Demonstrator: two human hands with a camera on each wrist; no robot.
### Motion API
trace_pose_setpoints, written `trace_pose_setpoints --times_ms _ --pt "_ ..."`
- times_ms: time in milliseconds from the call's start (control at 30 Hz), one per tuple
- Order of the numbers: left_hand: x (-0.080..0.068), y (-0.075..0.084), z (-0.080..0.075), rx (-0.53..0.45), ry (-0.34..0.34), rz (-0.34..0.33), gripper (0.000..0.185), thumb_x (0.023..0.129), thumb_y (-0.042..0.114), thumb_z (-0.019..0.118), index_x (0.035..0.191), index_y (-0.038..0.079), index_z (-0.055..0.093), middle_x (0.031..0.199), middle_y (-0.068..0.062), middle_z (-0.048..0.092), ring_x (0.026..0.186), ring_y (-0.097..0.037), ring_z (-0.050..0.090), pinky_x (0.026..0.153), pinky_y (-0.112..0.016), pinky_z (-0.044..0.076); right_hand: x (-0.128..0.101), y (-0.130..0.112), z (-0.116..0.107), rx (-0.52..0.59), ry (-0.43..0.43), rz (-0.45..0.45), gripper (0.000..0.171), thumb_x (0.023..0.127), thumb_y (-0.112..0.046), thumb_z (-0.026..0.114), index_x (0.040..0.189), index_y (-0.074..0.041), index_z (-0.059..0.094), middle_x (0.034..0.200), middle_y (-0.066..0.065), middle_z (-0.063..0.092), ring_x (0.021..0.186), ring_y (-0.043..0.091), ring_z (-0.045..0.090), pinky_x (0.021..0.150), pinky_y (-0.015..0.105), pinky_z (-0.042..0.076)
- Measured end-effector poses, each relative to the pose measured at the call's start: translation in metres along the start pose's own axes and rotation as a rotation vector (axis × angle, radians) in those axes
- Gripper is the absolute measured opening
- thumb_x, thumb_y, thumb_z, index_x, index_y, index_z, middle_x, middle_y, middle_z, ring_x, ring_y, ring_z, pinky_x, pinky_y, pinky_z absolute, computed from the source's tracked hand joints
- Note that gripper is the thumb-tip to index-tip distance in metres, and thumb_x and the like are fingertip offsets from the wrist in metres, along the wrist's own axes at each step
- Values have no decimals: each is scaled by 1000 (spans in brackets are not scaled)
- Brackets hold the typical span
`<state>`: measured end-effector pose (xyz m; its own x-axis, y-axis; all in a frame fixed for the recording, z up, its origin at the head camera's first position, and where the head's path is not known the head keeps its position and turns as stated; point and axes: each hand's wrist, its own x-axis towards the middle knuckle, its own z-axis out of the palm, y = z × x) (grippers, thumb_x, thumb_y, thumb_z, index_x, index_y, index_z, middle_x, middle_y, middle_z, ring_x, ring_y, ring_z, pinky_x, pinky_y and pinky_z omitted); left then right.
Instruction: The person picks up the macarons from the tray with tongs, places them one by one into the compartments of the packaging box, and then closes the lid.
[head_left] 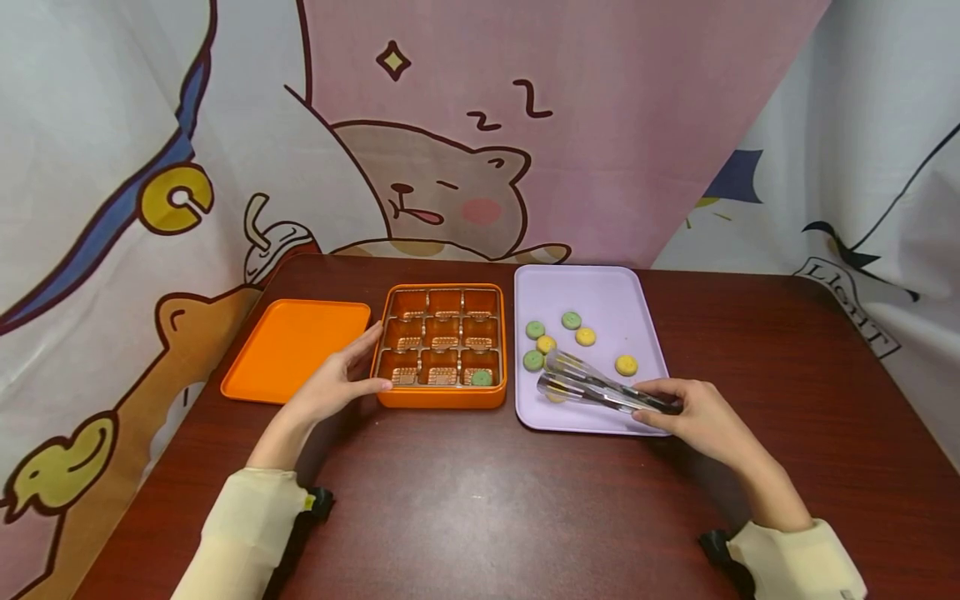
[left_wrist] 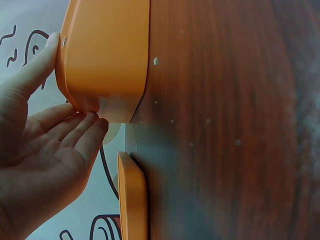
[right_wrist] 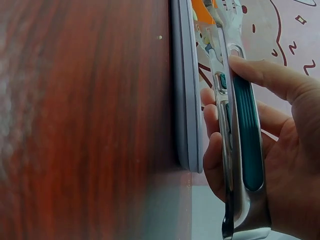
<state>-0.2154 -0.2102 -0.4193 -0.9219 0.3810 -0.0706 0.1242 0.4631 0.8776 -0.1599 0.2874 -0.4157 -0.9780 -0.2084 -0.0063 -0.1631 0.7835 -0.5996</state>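
Gripping steel tongs [head_left: 600,387], right hand [head_left: 693,417] over lavender tray [head_left: 600,287]; left hand [head_left: 333,385] relaxed, fingers straight against orange box [head_left: 442,398].

Head view bright, evenly lit, sharp; soft faint shadows under both hands on table [head_left: 480,500]. Wide-angle bending toward frame edges. Left wrist view: table beyond hand hazy, whitish glare patch, dust specks. Right wrist view: table blurred, metal tongs [right_wrist: 235,150] in hand show bright reflections.
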Motion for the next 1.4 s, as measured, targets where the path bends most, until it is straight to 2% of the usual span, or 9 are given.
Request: trace_pose_setpoints --times_ms 300,633,1067,1400 --pt "0 -1 0 -4 0 4 88 92 16 72 160 9 17 170 -7 9 155 -37 14 121 -59 20 1 4 2 -3 -31 -22 36 80 -17 82 113 -4 74 103 13 75 76 11 57 64 20 47" --pt "0 -1 0 -7 -2 3 88 92 16 72 160 10 17 170 -7 9 155 -36 13 121 -59 21 1 2 5 1 -49 -27 38 77 -20 86 111 -5 74 102 10 75 89 18 64 72 24 52" --pt "0 0 0 0 1 10 87 92 16 72 160 10 18 170 -6 10 155 -37 14 121 -59 21 1 -2 5 -34 -19 -13 27 78 -16 85 103 -9 76 95 6 76 81 11 61 68 24 49" --pt "-2 -1 1 8 10 11 87 92 15 71 160 9 18 169 -7 10 155 -37 14 121 -59 19 1 -3 7 -36 -17 3 23 78 -14 84 99 -8 77 91 5 75 78 12 59 65 21 47"
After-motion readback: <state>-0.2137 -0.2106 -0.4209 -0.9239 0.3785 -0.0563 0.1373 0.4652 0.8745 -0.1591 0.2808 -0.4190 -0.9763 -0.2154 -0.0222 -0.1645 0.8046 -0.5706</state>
